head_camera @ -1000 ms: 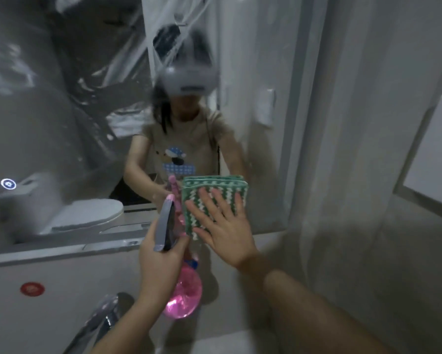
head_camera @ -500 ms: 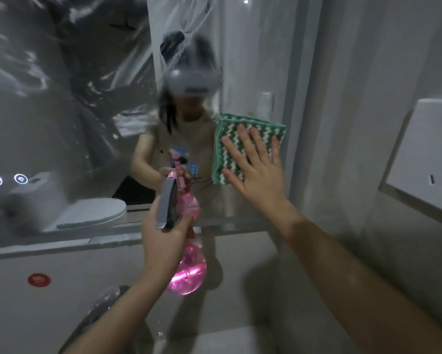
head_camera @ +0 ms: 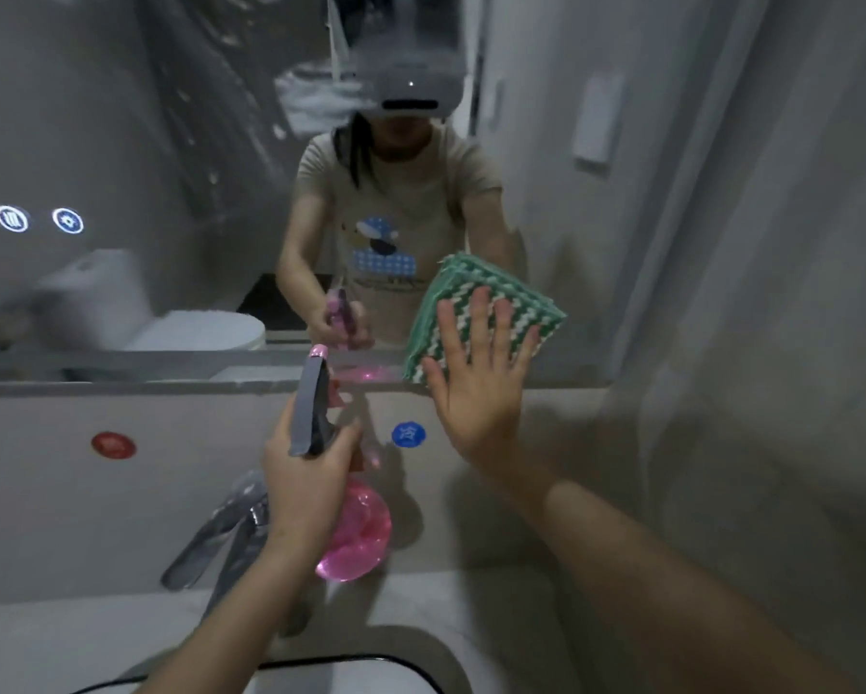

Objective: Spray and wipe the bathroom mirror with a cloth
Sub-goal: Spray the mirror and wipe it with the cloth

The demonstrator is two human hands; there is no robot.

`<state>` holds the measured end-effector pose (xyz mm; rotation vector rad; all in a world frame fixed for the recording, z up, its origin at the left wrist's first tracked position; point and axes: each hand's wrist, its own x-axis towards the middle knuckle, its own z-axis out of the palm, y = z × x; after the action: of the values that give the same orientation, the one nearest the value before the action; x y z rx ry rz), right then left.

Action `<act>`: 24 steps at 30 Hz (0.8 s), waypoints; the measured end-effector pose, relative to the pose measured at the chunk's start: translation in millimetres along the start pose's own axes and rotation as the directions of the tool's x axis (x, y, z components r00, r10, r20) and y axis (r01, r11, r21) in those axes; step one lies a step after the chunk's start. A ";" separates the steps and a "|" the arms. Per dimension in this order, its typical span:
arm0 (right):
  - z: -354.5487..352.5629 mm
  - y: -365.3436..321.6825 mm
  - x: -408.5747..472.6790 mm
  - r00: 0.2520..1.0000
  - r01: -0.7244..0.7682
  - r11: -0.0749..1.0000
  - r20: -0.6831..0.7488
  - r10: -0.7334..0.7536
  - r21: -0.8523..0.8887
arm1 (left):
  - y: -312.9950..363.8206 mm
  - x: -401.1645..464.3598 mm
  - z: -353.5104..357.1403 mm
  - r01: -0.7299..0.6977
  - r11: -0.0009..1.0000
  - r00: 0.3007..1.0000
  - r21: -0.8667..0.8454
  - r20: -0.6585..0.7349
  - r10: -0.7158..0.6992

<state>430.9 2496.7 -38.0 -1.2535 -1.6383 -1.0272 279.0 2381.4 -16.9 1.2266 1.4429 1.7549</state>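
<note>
Step in hand: wiping, judged from the cloth being pressed to the glass while the sprayer is held back. The right hand (head_camera: 476, 393) lies flat against the mirror (head_camera: 170, 142), its fingers (head_camera: 481, 318) straight and spread, pressing the folded green-and-white cloth (head_camera: 491, 303) onto the glass; the cloth sits under and above the fingertips, its lower corner beside the base of the thumb, near the mirror's bottom edge and toward its right side. The left hand (head_camera: 305, 473) grips the pink bottle (head_camera: 355, 528) by the neck, fingers curled round it and the grey trigger head (head_camera: 310, 408), which stands upright above the knuckles; the bottle's round body hangs below the fingers. Whether a finger rests on the trigger cannot be told. The bottle is just left of the right hand's thumb, apart from it. Below the left fingers are the tap (head_camera: 220, 533) and the basin rim (head_camera: 45, 623). The glass left of and above the fingers shows streaks and droplets. Next move, as a judgement: carry the flat-pressed cloth up and leftward across those marks with even pressure, keeping the bottle clear of the stroke; a fresh spray may be wanted on the upper area.
</note>
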 end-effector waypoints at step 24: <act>-18.8 94.3 1.6 0.986 0.137 0.990 -0.087 -0.139 -0.027 | 8.5 4.8 28.4 -0.018 0.999 0.999 -0.042 0.040 0.020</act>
<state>525.0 2496.1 -18.3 -1.1036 -1.6683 -1.1702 303.4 2396.0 -7.2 1.2511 1.3689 1.7538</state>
